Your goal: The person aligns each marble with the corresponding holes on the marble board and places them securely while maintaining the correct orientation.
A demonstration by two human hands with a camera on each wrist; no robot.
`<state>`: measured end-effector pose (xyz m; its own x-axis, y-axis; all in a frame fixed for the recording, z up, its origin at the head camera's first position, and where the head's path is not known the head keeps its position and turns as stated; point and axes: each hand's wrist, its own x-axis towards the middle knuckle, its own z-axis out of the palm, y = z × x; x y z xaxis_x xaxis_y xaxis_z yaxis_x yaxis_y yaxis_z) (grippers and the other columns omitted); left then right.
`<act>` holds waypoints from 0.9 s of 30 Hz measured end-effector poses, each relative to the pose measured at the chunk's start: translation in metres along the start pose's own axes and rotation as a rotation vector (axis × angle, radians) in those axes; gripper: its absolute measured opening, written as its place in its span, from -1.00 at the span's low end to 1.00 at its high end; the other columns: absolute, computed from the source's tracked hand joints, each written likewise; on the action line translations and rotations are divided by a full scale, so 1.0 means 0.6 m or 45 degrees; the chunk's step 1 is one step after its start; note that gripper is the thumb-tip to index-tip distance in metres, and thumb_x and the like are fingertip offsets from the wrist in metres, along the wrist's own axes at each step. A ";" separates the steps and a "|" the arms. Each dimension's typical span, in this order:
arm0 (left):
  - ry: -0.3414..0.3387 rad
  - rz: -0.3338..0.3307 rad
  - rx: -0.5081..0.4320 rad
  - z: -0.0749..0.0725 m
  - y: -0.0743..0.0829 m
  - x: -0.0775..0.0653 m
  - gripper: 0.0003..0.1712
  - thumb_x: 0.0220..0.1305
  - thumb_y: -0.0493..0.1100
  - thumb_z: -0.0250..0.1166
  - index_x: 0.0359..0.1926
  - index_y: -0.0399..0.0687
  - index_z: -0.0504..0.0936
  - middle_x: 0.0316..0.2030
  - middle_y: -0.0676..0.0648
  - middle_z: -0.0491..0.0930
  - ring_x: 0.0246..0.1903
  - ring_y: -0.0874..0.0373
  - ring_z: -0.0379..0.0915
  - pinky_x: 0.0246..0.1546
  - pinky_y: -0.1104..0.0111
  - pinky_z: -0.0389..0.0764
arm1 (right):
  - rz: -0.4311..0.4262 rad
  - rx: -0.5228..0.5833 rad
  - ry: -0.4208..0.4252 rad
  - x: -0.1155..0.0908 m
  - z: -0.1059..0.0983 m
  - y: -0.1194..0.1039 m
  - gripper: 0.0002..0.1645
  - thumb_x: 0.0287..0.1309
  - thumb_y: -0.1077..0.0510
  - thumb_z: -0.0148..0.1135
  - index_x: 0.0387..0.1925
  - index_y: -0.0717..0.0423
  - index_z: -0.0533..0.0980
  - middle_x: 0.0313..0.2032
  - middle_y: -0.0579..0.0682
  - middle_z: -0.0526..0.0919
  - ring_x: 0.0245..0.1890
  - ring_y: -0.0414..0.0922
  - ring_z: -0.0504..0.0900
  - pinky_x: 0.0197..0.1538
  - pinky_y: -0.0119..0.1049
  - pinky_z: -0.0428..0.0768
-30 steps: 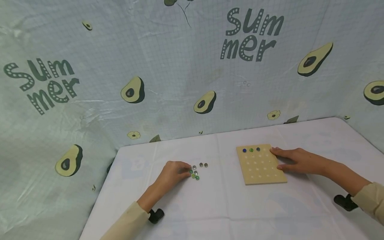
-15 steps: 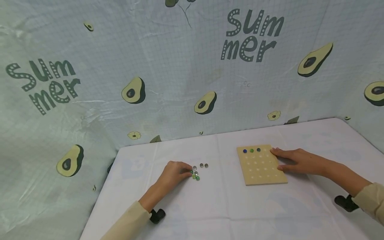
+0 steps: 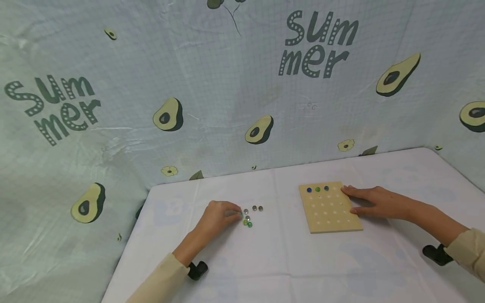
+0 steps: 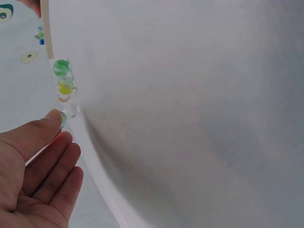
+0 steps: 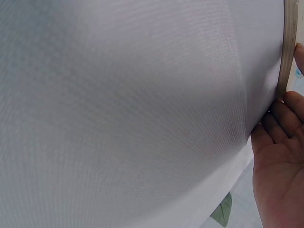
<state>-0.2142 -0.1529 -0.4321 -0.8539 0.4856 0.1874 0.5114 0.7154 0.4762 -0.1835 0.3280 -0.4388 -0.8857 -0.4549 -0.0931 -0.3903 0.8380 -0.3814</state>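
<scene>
In the head view my left hand [image 3: 217, 219] is at the left side of a small group of glass marbles. Thumb and forefinger pinch a green marble [image 4: 63, 119], partly hidden by the thumb in the left wrist view. Beside it lie a yellow-green marble [image 3: 245, 222], another green marble [image 3: 249, 224] and several clear ones. My right hand [image 3: 382, 204] rests against the right edge of a square wooden board [image 3: 322, 226] with rows of small hollows. A blue marble [image 3: 309, 190], a green-streaked marble [image 3: 318, 189] and a dark marble [image 3: 326, 188] sit in its far row.
Two brownish marbles [image 3: 257, 208] lie slightly apart, right of the group. A white cloth covers the table [image 3: 280, 261]. Behind it hangs a curtain [image 3: 212, 84] printed with avocados and lettering.
The left hand has pinched the green marble beside it and drawn it slightly away from the group. The right hand and the board stay where they were.
</scene>
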 end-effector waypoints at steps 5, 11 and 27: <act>0.067 0.022 0.014 -0.009 0.004 0.001 -0.85 0.16 -0.26 0.51 -0.21 -0.11 0.83 -0.19 -0.07 0.79 -0.09 0.03 0.73 -0.02 0.15 0.70 | 0.000 -0.010 0.003 0.001 0.002 0.000 -0.04 0.30 -0.34 0.24 0.46 0.22 0.32 0.40 0.32 0.36 0.38 0.30 0.35 0.30 0.26 0.40; 0.087 0.039 0.002 -0.013 0.014 0.004 -0.83 0.18 -0.23 0.51 -0.18 -0.11 0.83 -0.17 -0.06 0.79 -0.08 0.05 0.73 -0.02 0.17 0.70 | -0.002 -0.017 0.009 0.002 0.000 -0.002 -0.05 0.29 -0.33 0.25 0.45 0.22 0.33 0.39 0.32 0.36 0.37 0.30 0.37 0.29 0.26 0.41; 0.137 0.069 -0.041 -0.015 0.028 0.008 -0.79 0.17 -0.26 0.50 -0.14 -0.15 0.82 -0.15 -0.06 0.79 -0.07 0.05 0.72 -0.01 0.19 0.69 | 0.007 0.006 0.013 0.000 0.000 -0.002 -0.04 0.28 -0.33 0.26 0.46 0.19 0.33 0.40 0.31 0.36 0.38 0.31 0.34 0.30 0.28 0.40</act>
<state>-0.2104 -0.1431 -0.4154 -0.8313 0.4654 0.3039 0.5553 0.6719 0.4901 -0.1830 0.3274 -0.4382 -0.8905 -0.4470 -0.0855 -0.3841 0.8390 -0.3855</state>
